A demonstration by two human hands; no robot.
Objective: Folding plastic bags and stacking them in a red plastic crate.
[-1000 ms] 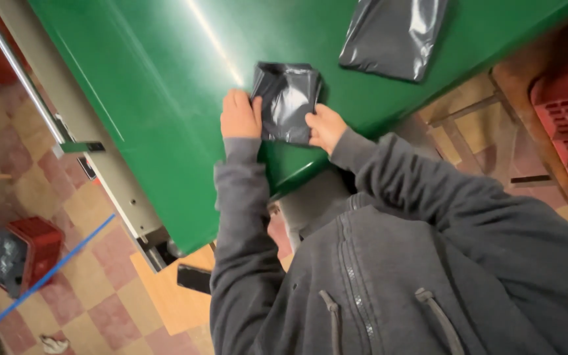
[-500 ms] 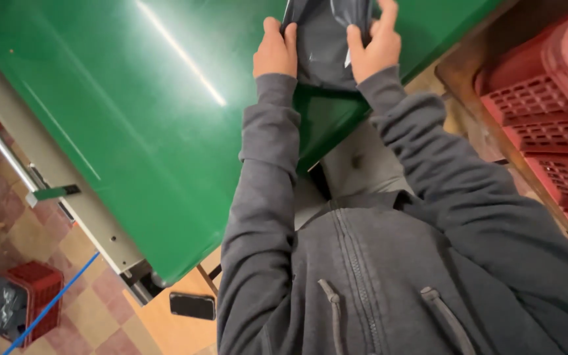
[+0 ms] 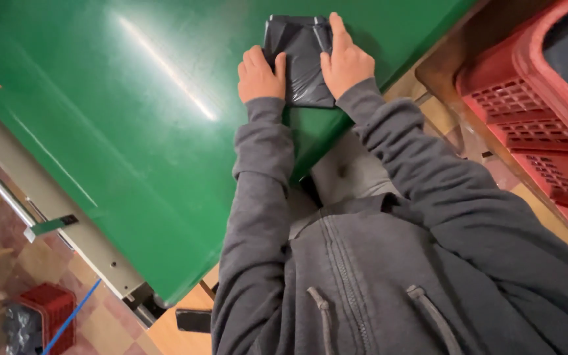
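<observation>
Half a second before, the glossy black plastic bag [image 3: 302, 60] was still being smoothed; now it lay folded compact on the shiny green table [image 3: 119, 131], left hand [image 3: 260, 74] and right hand [image 3: 344, 60] pressed flat along its edges.

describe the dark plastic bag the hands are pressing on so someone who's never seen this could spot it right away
Start at the big glossy green table that fills the upper left. Near its right-hand edge, the left hand and right hand press on a folded black plastic bag. It is the only dark, crinkled, shiny thing on the green top; the red crate stands off the table.
</observation>
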